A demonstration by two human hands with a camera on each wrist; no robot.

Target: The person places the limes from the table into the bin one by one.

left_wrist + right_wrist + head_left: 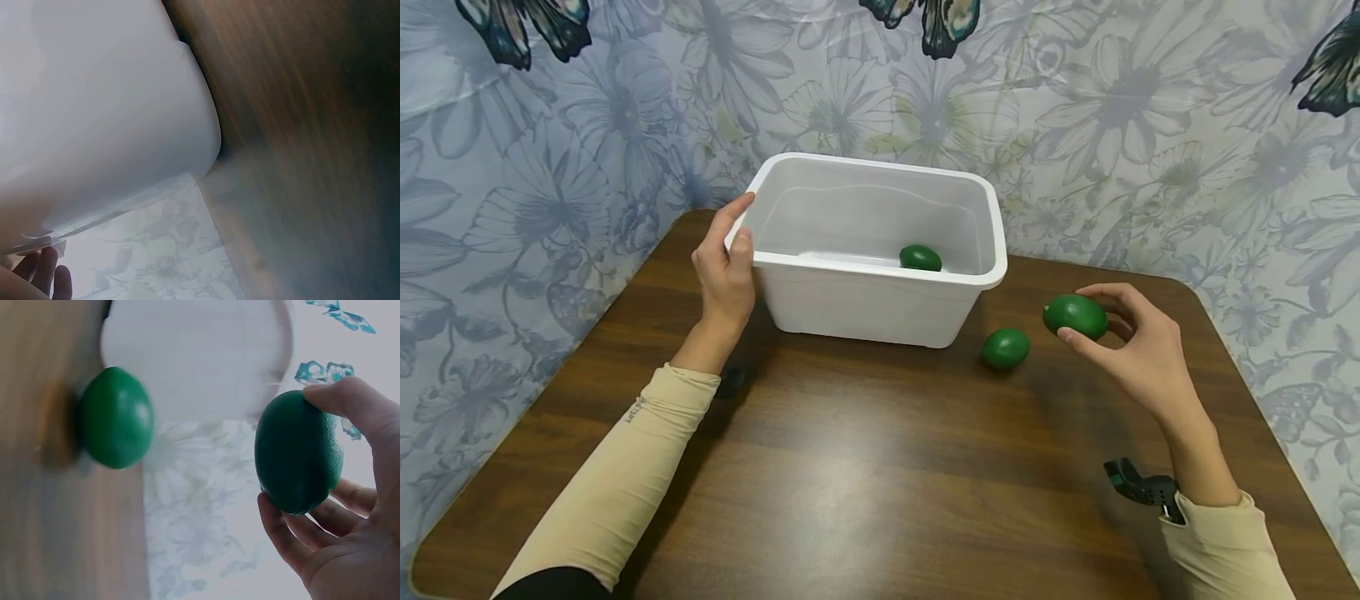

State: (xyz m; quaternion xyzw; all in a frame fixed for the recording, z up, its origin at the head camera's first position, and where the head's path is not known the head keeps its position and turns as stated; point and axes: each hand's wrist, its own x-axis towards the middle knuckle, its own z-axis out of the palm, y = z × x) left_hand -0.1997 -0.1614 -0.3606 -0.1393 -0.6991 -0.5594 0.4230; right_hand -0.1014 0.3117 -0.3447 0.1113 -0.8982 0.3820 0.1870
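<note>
A white plastic tub (865, 300) stands on the table. My left hand (725, 271) grips the rim at its left end, and the left wrist view shows fingertips (45, 272) tucked under that rim. Inside the tub lies one green lime (921, 257), partly hidden by the front wall. My right hand (1138, 346) pinches a second lime (1075, 317) between thumb and fingers, above the table and right of the tub. A third lime (1006, 348) rests on the wood between the tub and that hand; it shows also in the right wrist view.
The brown wooden table (850, 467) has rounded corners and stands against a wall with floral covering (1112, 150). Butterfly decorations (936, 25) are along the top. A black strap device (1142, 483) sits at the right wrist.
</note>
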